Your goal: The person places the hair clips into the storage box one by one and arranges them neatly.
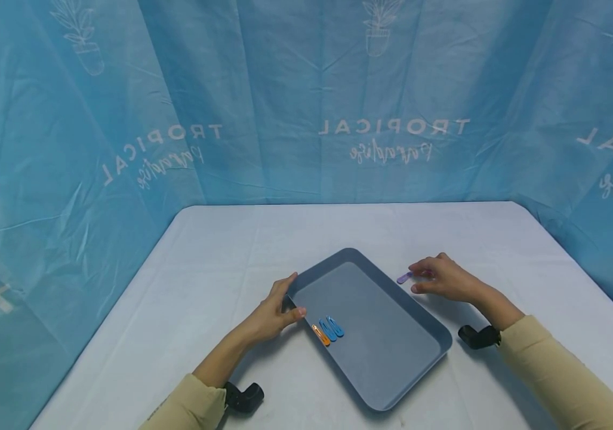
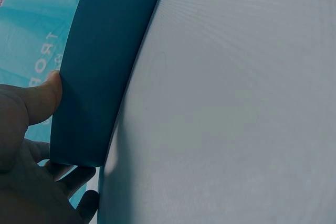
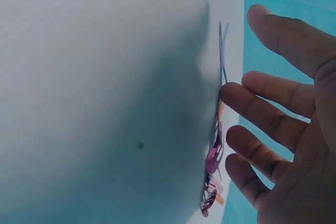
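Note:
A grey-blue rectangular tray [image 1: 373, 322] lies turned at an angle on the table. My left hand [image 1: 271, 313] grips its left edge, thumb over the rim and fingers against the outer side; the left wrist view shows the tray wall [image 2: 100, 77] between them. Inside, by the left wall, lie two blue snap hair clips [image 1: 331, 327] and an orange hair clip [image 1: 320, 335]. Past the tray's right side, my right hand [image 1: 443, 279] hovers with fingers spread by a purple hair clip [image 1: 404, 278]. More pink and purple hair clips [image 3: 212, 158] show beyond its fingers in the right wrist view.
A white cloth [image 1: 247, 239] covers the table. Blue printed curtains [image 1: 285, 89] hang behind it and along both sides. A black wrist camera [image 1: 244, 399] sits on the left wrist and another black camera [image 1: 478, 337] on the right.

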`<state>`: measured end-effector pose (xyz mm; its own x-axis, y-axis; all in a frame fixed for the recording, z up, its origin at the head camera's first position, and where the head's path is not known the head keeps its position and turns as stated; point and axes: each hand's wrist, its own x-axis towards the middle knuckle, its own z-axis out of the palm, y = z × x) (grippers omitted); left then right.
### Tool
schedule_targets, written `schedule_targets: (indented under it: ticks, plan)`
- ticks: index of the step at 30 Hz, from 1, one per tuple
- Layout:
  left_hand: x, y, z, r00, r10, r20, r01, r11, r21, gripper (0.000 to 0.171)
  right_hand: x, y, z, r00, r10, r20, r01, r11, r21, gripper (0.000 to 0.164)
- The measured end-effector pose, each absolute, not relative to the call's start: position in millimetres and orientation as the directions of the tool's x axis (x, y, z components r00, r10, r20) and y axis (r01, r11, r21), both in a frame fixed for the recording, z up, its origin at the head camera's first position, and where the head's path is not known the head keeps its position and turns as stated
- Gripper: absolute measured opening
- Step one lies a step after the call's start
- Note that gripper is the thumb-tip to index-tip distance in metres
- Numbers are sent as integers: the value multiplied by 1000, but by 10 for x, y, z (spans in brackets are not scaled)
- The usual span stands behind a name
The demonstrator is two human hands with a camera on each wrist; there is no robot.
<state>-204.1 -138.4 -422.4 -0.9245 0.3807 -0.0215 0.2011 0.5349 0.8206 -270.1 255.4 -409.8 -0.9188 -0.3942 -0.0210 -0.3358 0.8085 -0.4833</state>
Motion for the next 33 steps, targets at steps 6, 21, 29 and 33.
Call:
schedule_targets:
  ticks: [6, 21, 29, 33]
  plan:
    - [-2042, -1383, -4232, -927, 376, -23, 197, 535, 822, 79, -2728, 2536, -4128, -915, -402, -24, -342, 807, -482, 59]
    - [-2046, -1393, -4245, -927, 374, -20, 203, 547, 812, 78, -2794, 2482, -4172, -902, -431, 31, -400, 805, -438, 57]
    - [-2044, -1398, -4240, -926, 378, -19, 207, 546, 812, 79, -2837, 2477, -4137, -915, -401, 44, -383, 830, -406, 54]
    - [-2045, -1399, -4242, -923, 384, -17, 207, 536, 818, 79, -2880, 2481, -4154, -921, -387, 38, -367, 834, -411, 55]
